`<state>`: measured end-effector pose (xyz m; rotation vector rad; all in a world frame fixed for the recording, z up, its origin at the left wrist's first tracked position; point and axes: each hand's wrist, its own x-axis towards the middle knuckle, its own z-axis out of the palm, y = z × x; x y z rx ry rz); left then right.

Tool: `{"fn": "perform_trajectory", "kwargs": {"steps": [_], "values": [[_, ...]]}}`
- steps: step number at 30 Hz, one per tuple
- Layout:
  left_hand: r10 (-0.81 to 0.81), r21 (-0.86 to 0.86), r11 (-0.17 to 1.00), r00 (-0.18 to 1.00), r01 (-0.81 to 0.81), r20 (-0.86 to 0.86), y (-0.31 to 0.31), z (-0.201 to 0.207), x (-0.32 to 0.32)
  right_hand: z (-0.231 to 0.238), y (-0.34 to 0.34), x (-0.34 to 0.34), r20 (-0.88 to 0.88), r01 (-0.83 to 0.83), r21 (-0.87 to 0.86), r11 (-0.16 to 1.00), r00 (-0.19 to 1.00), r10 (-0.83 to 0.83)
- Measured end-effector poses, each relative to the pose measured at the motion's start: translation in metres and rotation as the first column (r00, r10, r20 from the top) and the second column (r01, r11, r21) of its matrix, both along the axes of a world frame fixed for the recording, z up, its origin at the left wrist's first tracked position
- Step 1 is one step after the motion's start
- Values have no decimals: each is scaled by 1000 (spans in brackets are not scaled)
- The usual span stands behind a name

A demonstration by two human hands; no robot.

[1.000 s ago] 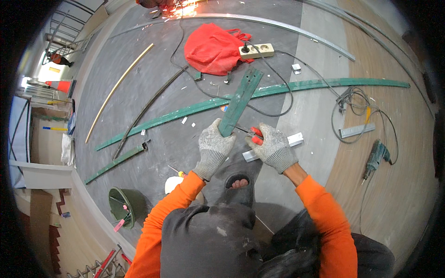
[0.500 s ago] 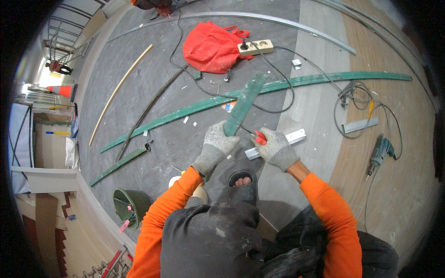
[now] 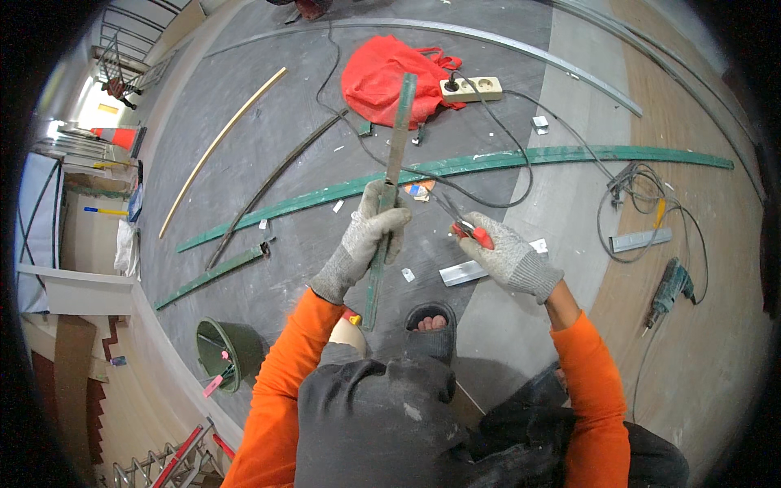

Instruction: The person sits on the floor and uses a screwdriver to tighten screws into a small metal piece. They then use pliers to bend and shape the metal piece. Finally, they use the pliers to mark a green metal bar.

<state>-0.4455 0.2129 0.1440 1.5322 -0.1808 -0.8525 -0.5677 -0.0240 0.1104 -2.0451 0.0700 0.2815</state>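
Observation:
My left hand [image 3: 366, 233], in a grey knitted glove, is closed around a short green metal profile [image 3: 377, 281]. One end of that strip points away over the floor and the other end points back toward my foot. In my gloved right hand [image 3: 514, 259] are red-handled metal snips [image 3: 464, 227], gripped by the handles. Their blades point up and left, apart from the profile. Below the snips lies a short silver metal piece [image 3: 462, 273], partly hidden by my right hand.
Beyond my hands a long green profile [image 3: 480, 159] crosses the floor. Farther off lie a red bag [image 3: 376, 80] and a white power strip [image 3: 482, 89] with a cable. A power drill [image 3: 669, 290] lies right, a green bucket [image 3: 244, 346] stands left. Small scraps are scattered about.
The profile in my left hand has turned from a rightward slant to nearly straight ahead, its face now narrower in view. The snips have moved right, away from its edge.

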Motion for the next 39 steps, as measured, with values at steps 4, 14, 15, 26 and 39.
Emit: {"fn": "perform_trajectory", "kwargs": {"steps": [4, 14, 15, 26, 39], "values": [[32, 87, 995, 986, -47, 166, -15, 7, -11, 21, 12, 1, 88, 116, -147, 982, 991, -103], [-90, 351, 914, 745, -201, 661, -16, 19, -17, 41, 25, -5, 144, 169, -253, 953, 980, -136], [-93, 371, 907, 765, -199, 637, -16, 20, -18, 40, 26, -5, 161, 172, -256, 951, 978, -133], [-364, 585, 786, 617, -199, 698, -28, 25, -37, 21, 25, -6, 192, 144, -313, 939, 978, -86], [-347, 665, 659, 643, -351, 683, -47, -28, -33, -3, 28, 2, 46, 224, -273, 936, 974, -220]]}}
